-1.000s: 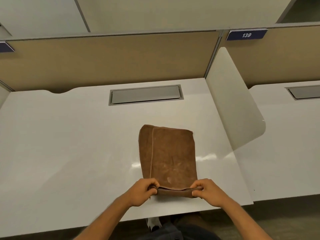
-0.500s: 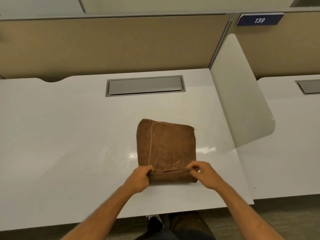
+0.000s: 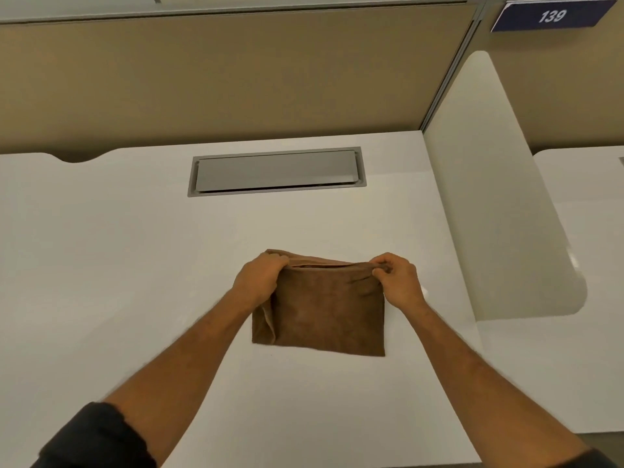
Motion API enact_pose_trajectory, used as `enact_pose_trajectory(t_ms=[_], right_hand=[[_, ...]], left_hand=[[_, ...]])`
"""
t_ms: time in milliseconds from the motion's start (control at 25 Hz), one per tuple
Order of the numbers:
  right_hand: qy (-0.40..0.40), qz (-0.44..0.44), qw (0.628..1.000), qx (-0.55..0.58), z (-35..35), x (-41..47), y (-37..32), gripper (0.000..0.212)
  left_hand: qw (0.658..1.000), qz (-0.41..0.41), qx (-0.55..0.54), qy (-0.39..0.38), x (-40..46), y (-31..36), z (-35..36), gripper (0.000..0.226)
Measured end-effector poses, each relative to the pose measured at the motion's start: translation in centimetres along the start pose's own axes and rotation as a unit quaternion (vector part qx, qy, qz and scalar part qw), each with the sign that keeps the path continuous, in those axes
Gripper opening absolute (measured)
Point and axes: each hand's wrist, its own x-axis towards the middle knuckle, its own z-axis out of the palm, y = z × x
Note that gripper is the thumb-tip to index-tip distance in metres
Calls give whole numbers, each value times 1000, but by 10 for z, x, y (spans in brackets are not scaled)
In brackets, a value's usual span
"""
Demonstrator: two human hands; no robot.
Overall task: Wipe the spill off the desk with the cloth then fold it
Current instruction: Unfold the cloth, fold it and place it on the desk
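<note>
A brown cloth (image 3: 324,312) lies folded over on the white desk (image 3: 118,265), a rough rectangle with layered edges showing at its left side. My left hand (image 3: 260,280) pinches the far left corner of the cloth. My right hand (image 3: 396,280) pinches the far right corner. Both hands hold the upper layer against the far edge of the layer beneath. No spill is visible on the desk.
A grey cable hatch (image 3: 277,171) is set into the desk behind the cloth. A tan partition (image 3: 219,82) stands at the back. A white side divider (image 3: 493,204) rises to the right, with a neighbouring desk (image 3: 587,265) and a blue sign reading 139 (image 3: 552,15) beyond.
Both hands carried the near edge of the cloth away from me and over onto its far edge, halving its length. The camera moved closer and tilted up.
</note>
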Motion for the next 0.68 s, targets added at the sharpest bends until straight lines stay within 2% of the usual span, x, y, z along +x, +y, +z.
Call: enact_pose_trajectory(t_ms=[120, 240, 360, 440, 560, 680], right_hand=[[50, 42, 998, 10, 7, -3, 13, 19], [52, 110, 992, -39, 9, -31, 38, 26], [16, 219, 973, -70, 24, -75, 57, 41], [22, 218, 975, -36, 44, -100, 59, 49], [52, 232, 968, 80, 63, -108, 51, 60], [52, 257, 950, 172, 70, -100, 32, 66]], left_hand=[[998, 8, -26, 57, 1, -1, 18, 42], [995, -21, -78, 65, -24, 7, 42, 46], [990, 78, -108, 48, -56, 18, 66, 31], [983, 73, -167, 10, -73, 21, 78, 28], [974, 22, -225, -19, -79, 22, 82, 32], [933, -45, -356, -30, -73, 37, 59, 33]])
